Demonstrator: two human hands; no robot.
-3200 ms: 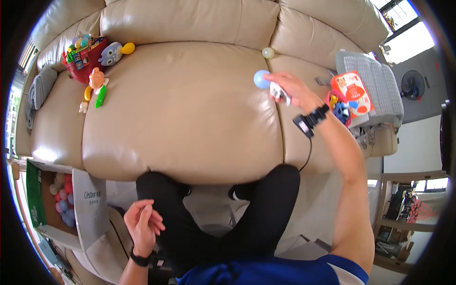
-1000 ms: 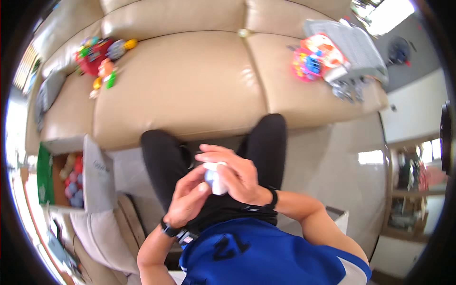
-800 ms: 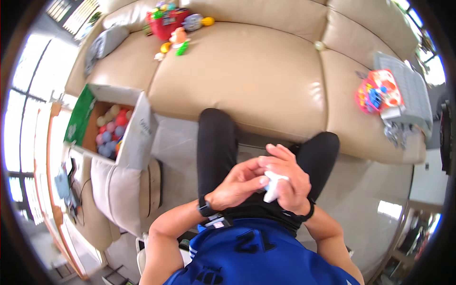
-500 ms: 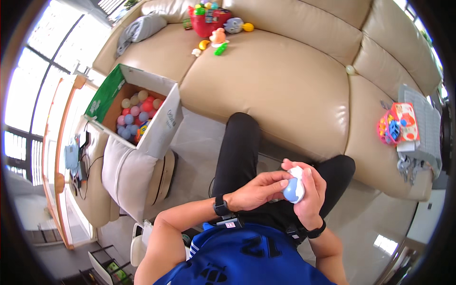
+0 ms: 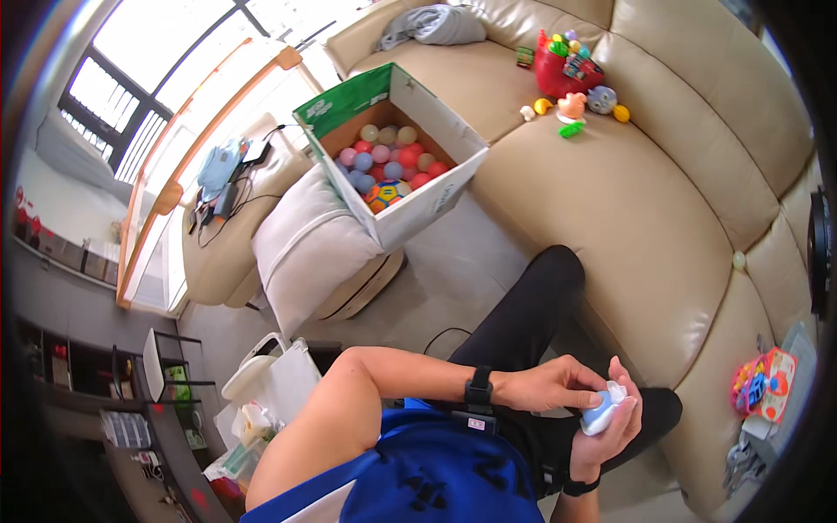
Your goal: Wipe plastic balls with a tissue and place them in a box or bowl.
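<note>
A small light-blue plastic ball (image 5: 594, 410) sits between my two hands, partly wrapped in a crumpled white wipe or tissue (image 5: 617, 392). My right hand (image 5: 621, 429) cups the ball and the white sheet from the right side, fingers curled round them. From the left, my left hand (image 5: 551, 385) reaches across with its fingers closed and its thumb against the ball's upper side. Some fingertips are hidden behind the ball and sheet. Both hands are over my lap.
An open green-and-white box (image 5: 436, 205) of coloured balls rests by a pale cushion (image 5: 314, 244). Ahead stretches a beige sofa (image 5: 602, 192) with a red toy container (image 5: 558, 74) and loose toys. One pale ball (image 5: 739, 261) lies at a sofa seam. A white chair (image 5: 288, 383) stands left.
My view has turned left, so the box and sofa appear farther right. My hands still hold the ball and white sheet; less of the ball's blue surface shows.
</note>
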